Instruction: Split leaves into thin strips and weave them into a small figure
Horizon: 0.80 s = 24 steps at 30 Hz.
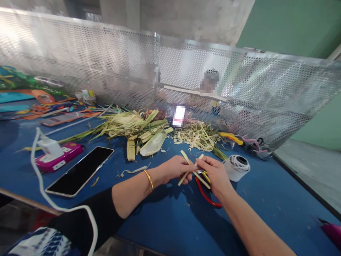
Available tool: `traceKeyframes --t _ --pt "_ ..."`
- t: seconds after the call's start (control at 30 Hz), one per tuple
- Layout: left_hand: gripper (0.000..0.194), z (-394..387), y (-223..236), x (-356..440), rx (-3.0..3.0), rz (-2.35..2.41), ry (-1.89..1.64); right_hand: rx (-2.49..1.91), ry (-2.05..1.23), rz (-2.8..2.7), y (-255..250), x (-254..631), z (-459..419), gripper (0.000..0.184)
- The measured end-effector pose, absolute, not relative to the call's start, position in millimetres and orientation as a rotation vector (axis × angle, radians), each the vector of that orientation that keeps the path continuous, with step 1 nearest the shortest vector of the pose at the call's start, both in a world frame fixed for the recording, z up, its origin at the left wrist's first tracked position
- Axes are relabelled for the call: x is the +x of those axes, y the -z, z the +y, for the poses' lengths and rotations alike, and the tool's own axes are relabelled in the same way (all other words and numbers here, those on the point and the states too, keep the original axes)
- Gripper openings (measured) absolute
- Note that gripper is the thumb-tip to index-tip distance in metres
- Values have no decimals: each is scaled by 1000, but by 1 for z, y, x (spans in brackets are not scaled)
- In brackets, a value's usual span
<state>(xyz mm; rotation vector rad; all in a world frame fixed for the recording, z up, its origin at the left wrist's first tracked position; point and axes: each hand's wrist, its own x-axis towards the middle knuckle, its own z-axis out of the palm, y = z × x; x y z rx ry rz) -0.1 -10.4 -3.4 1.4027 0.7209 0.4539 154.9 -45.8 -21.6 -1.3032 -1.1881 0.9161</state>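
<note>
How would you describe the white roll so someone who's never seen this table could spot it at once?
On the blue table, find the left hand and right hand holding pale, crossed strips. Just right of the right hand is the white roll. Its squat, round shape and dark centre set it apart from the curved red handle nearby.

The left hand (179,170) and right hand (212,172) pinch just beside each other; the left forearm (130,193) slants from near left, the right forearm (250,217) from near right.
</note>
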Motion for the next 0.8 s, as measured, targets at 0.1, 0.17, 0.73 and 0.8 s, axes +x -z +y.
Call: traceKeyframes --t 0.1,0.17,0.73,0.8 --pt "39 -14 2 1 1450 710 -442 -1344 -727 -1238 25 155 -44 33" --pt "37 -14 3 2 1448 747 -479 -1372 -677 -1280 24 157 -43 33" --pt "23 -5 9 4 1229 850 -737 -1375 -810 -1287 17 161 -42 30" --pt "28 -6 9 3 1225 798 -726 -1230 -1005 -1026 20 158 -41 32"
